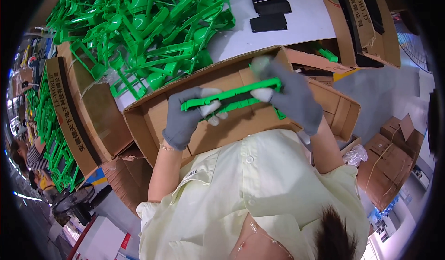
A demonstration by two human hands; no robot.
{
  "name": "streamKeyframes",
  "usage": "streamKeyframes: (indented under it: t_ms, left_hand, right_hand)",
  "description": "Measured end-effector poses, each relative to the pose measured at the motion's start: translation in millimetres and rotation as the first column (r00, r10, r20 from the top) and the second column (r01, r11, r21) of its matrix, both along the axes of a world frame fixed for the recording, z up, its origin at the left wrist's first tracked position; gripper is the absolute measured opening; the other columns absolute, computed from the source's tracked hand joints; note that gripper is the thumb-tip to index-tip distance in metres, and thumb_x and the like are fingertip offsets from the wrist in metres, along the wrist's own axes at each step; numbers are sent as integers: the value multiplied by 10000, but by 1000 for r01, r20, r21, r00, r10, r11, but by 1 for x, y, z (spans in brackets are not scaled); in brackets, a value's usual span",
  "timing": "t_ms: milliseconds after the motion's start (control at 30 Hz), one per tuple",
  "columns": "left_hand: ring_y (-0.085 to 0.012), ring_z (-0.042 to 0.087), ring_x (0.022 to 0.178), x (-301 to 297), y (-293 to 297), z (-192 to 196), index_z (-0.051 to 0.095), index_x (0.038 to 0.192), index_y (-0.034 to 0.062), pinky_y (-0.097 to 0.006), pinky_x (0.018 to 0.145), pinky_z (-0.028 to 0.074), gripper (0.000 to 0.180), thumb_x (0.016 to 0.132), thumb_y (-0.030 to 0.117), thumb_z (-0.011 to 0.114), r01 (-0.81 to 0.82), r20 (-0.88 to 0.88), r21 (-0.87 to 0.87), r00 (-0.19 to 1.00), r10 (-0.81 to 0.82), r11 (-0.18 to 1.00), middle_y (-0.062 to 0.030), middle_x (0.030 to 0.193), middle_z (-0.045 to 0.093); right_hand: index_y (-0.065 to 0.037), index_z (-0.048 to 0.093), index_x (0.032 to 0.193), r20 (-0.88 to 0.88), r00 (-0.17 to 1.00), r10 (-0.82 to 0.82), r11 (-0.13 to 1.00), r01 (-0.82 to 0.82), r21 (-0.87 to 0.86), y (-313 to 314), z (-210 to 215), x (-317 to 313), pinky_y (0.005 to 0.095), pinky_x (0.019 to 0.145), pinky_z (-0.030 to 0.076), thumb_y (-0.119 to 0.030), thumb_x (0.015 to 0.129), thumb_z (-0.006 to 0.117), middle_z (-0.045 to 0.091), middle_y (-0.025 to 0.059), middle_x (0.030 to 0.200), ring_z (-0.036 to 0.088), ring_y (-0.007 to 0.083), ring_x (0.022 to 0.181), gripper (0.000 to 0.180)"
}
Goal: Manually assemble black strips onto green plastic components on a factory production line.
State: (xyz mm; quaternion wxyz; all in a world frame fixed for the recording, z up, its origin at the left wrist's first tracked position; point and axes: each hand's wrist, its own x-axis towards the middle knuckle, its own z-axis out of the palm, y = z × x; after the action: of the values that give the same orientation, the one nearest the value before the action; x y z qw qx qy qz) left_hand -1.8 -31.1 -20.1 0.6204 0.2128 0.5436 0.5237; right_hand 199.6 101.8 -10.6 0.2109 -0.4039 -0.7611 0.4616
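Observation:
Over an open cardboard box, a long green plastic frame (232, 93) is held nearly level in front of my chest. Something dark shows between its two rails; I cannot make out what. My left hand (183, 117), in a grey glove with white fingertips, is closed round the frame's left end, thumb on top and fingers below. My right hand (296, 95), gloved alike, grips the right end with the thumb against the near side. Its raised upper fingers are smeared by motion, and a bit of green shows beside them.
A large heap of green plastic parts (153, 23) covers the far left of the white table (296, 33). Black flat pieces (269, 23) lie stacked beyond the cardboard box (153, 116). More cartons (389, 153) stand at the right. At far left, another person (37, 153) is beside more green parts.

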Motion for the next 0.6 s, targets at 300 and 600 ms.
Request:
streamKeyframes:
  t_ms: [300, 600]
  left_hand:
    - [-143, 624, 561, 6, 8, -6, 592, 979, -57, -200, 426, 465, 195, 816, 43, 626, 94, -99, -149, 989, -110, 984, -113, 727, 642]
    - [-103, 574, 533, -21, 43, -41, 593, 1008, 36, -243, 441, 443, 257, 802, 176, 660, 511, -129, -377, 797, -590, 773, -96, 678, 625]
  right_hand:
    - [-40, 612, 855, 310, 935, 173, 985, -156, -78, -18, -22, 18, 262, 531, 443, -247, 771, 706, 593, 47, 616, 567, 105, 541, 242]
    - [-111, 605, 1023, 302, 922, 242, 841, -354, 409, 109, -13, -19, 313, 599, 459, -230, 718, 699, 586, 30, 955, 583, 183, 620, 341]
